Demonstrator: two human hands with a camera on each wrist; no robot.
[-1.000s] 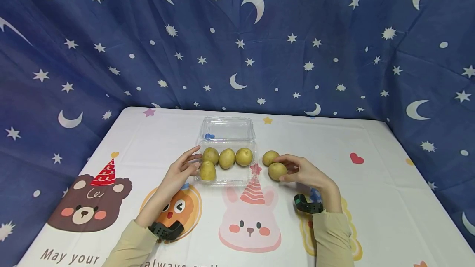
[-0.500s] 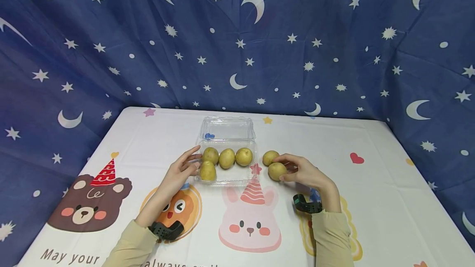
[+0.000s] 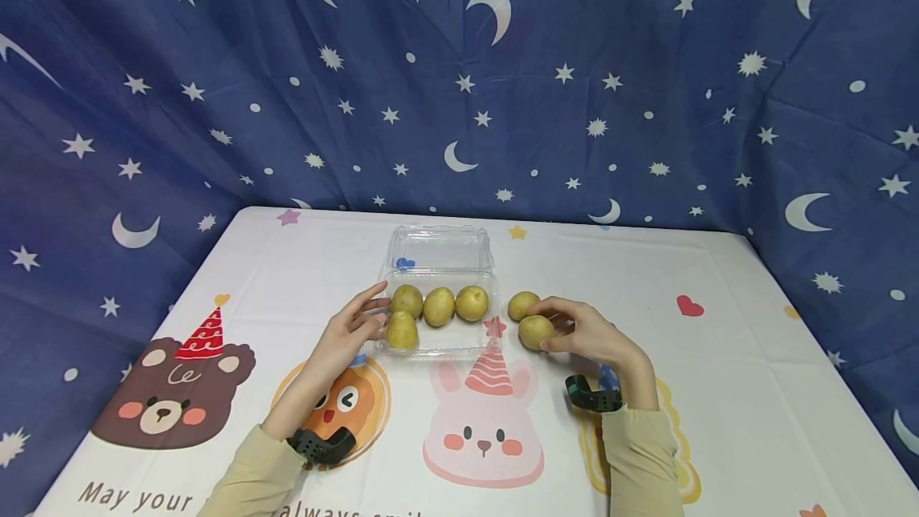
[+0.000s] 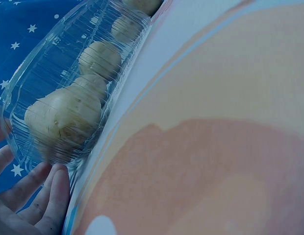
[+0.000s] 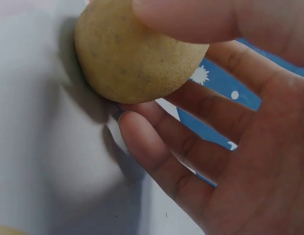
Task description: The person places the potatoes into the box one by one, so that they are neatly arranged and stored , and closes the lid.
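In the head view a clear plastic clamshell box (image 3: 459, 341) stands on the table with its lid folded back. Several potatoes lie in it, three along the back and one potato (image 3: 402, 331) at the front left. My left hand (image 3: 353, 324) rests its fingertips against the box's left wall; the left wrist view shows those fingers (image 4: 55, 193) at the ribbed end. To the box's right, my right hand (image 3: 585, 332) holds a potato (image 3: 536, 333) between thumb and fingers, low over the cloth. The right wrist view shows the thumb across this potato (image 5: 132, 63).
Another loose potato (image 3: 523, 305) lies just behind the held one, right of the box. The raised lid (image 3: 441, 248) lies toward the back. A printed white cloth (image 3: 747, 373) covers the table, and a blue star-patterned curtain (image 3: 546, 126) hangs behind it.
My right hand and forearm have shifted very slightly left with the potato. The left hand, the box and the other potatoes have stayed where they were.
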